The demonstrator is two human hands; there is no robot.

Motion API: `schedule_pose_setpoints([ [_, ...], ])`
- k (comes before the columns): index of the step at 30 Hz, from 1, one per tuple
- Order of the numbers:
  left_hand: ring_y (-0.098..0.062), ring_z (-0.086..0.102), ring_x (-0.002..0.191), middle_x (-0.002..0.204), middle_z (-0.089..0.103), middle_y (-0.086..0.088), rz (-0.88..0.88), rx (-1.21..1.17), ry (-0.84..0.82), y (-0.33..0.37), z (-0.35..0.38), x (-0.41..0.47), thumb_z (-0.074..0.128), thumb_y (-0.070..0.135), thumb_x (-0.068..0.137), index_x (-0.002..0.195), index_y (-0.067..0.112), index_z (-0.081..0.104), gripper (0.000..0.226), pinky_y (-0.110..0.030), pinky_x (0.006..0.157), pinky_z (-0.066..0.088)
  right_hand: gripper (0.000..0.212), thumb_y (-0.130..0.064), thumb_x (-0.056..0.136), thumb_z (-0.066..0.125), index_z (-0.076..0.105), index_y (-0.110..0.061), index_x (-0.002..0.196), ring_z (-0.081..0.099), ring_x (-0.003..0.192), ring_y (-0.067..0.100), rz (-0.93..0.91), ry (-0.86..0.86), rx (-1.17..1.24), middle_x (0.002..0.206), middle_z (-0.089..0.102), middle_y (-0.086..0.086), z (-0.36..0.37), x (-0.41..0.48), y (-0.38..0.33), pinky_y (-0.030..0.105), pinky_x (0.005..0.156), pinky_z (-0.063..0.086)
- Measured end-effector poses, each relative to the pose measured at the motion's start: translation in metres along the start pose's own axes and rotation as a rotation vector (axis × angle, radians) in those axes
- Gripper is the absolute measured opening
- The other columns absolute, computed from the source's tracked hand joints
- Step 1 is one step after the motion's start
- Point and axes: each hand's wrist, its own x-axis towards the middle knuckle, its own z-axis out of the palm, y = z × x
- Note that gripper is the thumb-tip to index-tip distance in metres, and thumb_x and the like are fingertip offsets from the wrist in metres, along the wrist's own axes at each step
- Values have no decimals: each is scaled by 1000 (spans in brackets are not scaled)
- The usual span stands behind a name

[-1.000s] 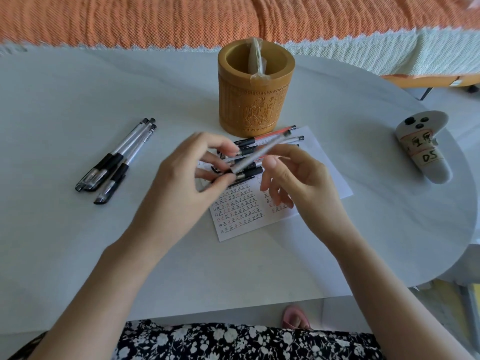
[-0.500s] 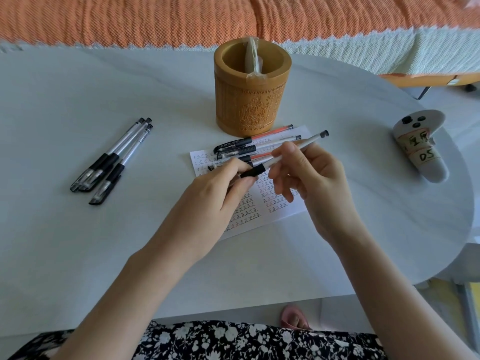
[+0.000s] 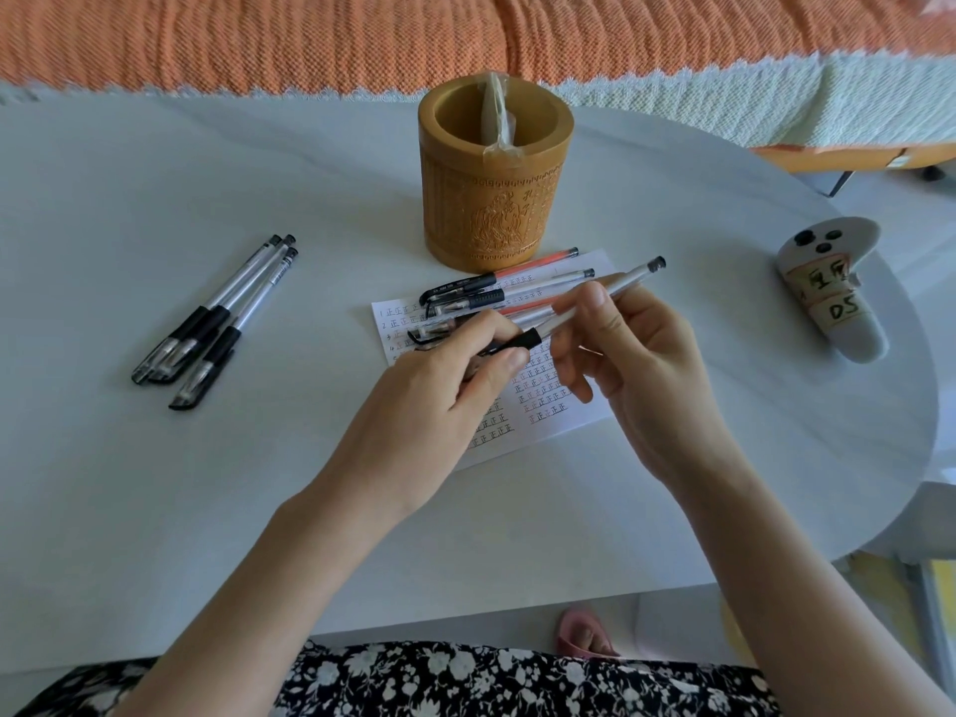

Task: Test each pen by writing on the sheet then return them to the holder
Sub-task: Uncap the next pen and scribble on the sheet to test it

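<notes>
Table (image 3: 155, 483): white, printed sheet (image 3: 548, 411) laid flat on it.
Pen (image 3: 621, 282): slanted, tip end pinched by left hand (image 3: 439, 385).
Right hand (image 3: 636, 364): barrel pinched.

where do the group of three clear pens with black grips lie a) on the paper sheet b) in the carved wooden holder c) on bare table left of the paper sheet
c: the three clear pens lie on the white table, well left of the paper sheet.

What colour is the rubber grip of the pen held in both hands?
Black. The grip shows best in the head view.
</notes>
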Motion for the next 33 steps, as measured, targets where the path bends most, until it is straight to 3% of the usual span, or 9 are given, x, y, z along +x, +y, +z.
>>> schedule_pose_setpoints([
  [6,-8,32,48,53,39,9,-48,-126,-13,-1,-1,1,49,35,93,97,27,59,14,-19,46,23,26,-30,86,51,58,-6,90,52,52,15,-12,1,-8,64,60,2,-2,-2,-2,22,46,39],
  [10,-11,33,45,51,38,2,-35,-75,-3,-1,2,0,48,40,92,97,29,57,15,-24,47,24,12,-23,83,64,59,-14,79,46,48,16,56,-18,12,58,54,2,-2,-2,-4,22,42,34],
  [14,-16,38,47,53,48,-4,-16,-58,-62,2,7,-1,51,43,90,100,31,54,15,-34,51,34,28,-4,78,69,44,-15,68,29,40,11,174,-90,58,57,39,6,-1,-2,-4,18,39,25],
  [18,-15,42,45,58,54,-11,-70,0,-57,-1,6,-2,57,51,83,97,35,52,22,-33,50,35,15,3,90,51,55,-10,83,33,34,7,134,47,63,44,40,-6,-9,-1,-4,17,37,24],
  [20,-10,51,49,56,52,-1,-96,92,-34,-3,3,-3,60,53,79,97,36,53,27,-32,54,45,25,0,93,42,64,-10,101,45,36,12,96,123,37,43,47,-1,-16,-2,-7,18,37,27],
  [22,-6,63,65,69,55,11,-128,187,-28,-3,1,-3,63,54,76,101,37,54,31,-33,67,54,32,-6,95,37,66,-7,108,59,45,19,79,157,6,51,62,10,-24,-3,-8,18,38,28],
  [26,-9,66,81,88,67,6,-135,311,-25,0,5,-3,64,56,76,108,39,55,38,-34,74,53,29,-24,94,52,71,-5,85,69,63,26,99,196,-50,69,72,13,-28,-6,-7,19,37,30],
  [30,-11,66,83,89,68,7,-120,371,-30,2,9,-3,62,58,76,112,40,55,41,-34,75,52,29,-37,65,76,59,-14,61,43,41,13,90,288,-239,50,56,4,-25,-8,-3,18,38,26],
  [33,-11,67,81,85,67,6,-131,414,-54,2,12,-2,61,59,76,114,41,54,42,-34,75,51,35,-27,67,82,52,-13,56,37,37,7,55,349,-394,42,47,-4,-21,-9,3,16,40,29],
])
